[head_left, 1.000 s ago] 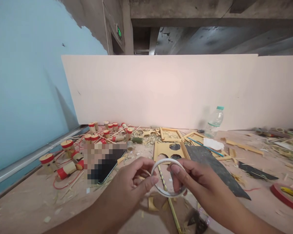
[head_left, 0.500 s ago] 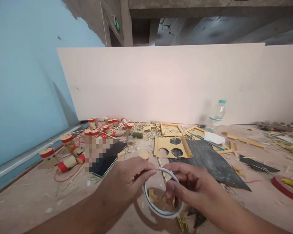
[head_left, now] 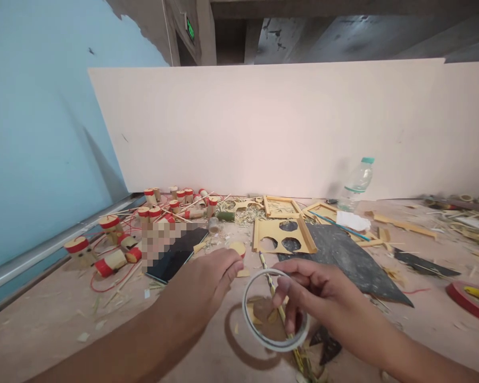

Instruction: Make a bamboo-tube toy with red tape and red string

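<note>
In front of me, my right hand (head_left: pixel 323 290) holds a thin white roll of tape (head_left: pixel 281 346), with fingers and thumb curled around its right side and some fingertips inside the ring. My left hand (head_left: pixel 207 282) is just left of the roll, apart from it. Its thumb and fingers are pinched together, and whatever may be between them cannot be made out. Through the ring shows a striped pencil (head_left: pixel 262 259), which seems to lie on the table. Beyond my left fingertips is a small round piece with a red edge (head_left: pixel 238 248).
A yellow card frame with round holes (head_left: pixel 275 231) rests partly on a black sheet (head_left: pixel 343 260). Red-banded bamboo pieces (head_left: pixel 109 223) and a phone (head_left: pixel 179 255) are left. A plastic bottle (head_left: pixel 357 186) and a red tape roll (head_left: pixel 469 303) are right. Shavings litter the table (head_left: pixel 64 340).
My left hand has come away from the top of the tape roll, toward the left. My right hand and the roll have shifted slightly right, and the ring has turned a little.
</note>
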